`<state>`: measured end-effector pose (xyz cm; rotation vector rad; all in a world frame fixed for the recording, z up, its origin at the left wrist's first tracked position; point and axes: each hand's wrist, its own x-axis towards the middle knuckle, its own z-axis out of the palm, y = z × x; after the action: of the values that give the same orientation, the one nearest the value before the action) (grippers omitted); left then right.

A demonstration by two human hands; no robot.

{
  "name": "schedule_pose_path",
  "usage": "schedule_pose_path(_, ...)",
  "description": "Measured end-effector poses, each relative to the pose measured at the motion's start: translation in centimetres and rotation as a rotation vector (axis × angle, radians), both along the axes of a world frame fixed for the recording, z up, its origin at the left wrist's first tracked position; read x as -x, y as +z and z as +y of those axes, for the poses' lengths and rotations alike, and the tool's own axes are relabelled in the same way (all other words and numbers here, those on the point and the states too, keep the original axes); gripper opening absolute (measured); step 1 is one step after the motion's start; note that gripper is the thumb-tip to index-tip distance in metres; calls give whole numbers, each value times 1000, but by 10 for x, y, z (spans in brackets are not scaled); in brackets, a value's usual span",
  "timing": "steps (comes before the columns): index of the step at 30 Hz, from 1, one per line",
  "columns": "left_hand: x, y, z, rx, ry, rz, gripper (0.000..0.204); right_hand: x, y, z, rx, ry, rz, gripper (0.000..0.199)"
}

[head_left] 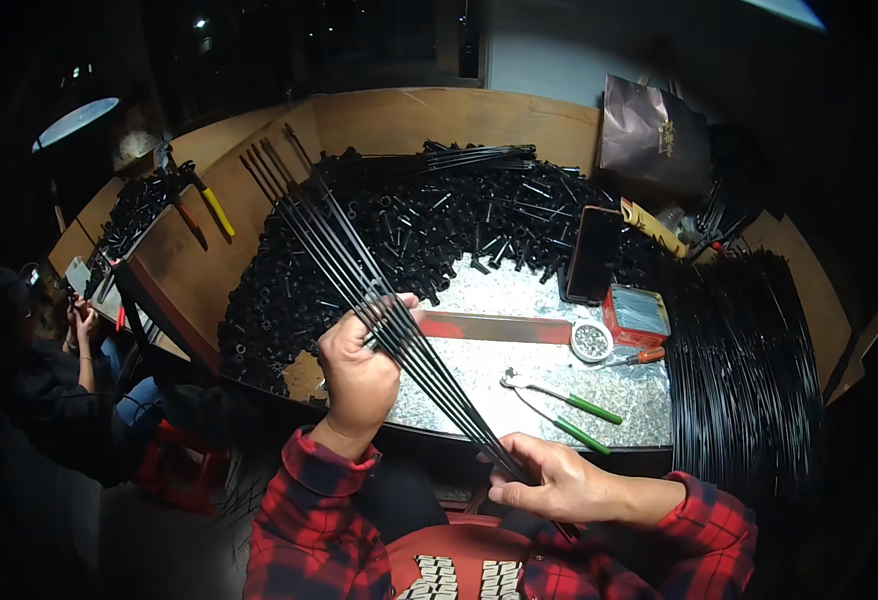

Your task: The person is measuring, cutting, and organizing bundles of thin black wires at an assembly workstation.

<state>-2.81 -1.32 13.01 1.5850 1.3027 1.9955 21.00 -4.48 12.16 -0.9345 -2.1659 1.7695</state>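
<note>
A fan of several long thin black rods (439,387) slants across the front of the bench, its spread end up and to the left. My left hand (361,365) is closed around the middle of the rods. Lower down and to the right, my right hand (559,480) grips their narrow end between thumb and fingers. Green-handled pliers (567,412) lie with handles apart on the speckled worktop (479,290), just beyond my right hand. Behind my left hand a worn, dark red flat bar (504,327) lies across the worktop.
A heap of small black parts (399,225) fills the back and left. At right are a small round dish (591,342), red box (637,318), upright phone (592,255), orange-handled tool (649,355) and a thick sheaf of black rods (744,370). A co-worker (69,370) sits left, beyond a wooden partition.
</note>
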Motion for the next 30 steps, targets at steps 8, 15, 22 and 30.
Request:
schedule_pose_path(8, -4, 0, 3, 63, -106, -108, 12, -27, -7, -1, -264, -80, 44, 39)
schedule_pose_path(15, -6, -4, -1, 86, -96, -97, 11, -129, -42, 74, -836, -666, -305, 14)
schedule_pose_path(22, -9, 1, -11, 68, -34, -12, 10, -233, -56, 120, -946, -957, -833, 19)
schedule_pose_path(30, -11, 0, -16, 65, -46, 103, 12, -238, -77, 136, -941, -937, -964, 20)
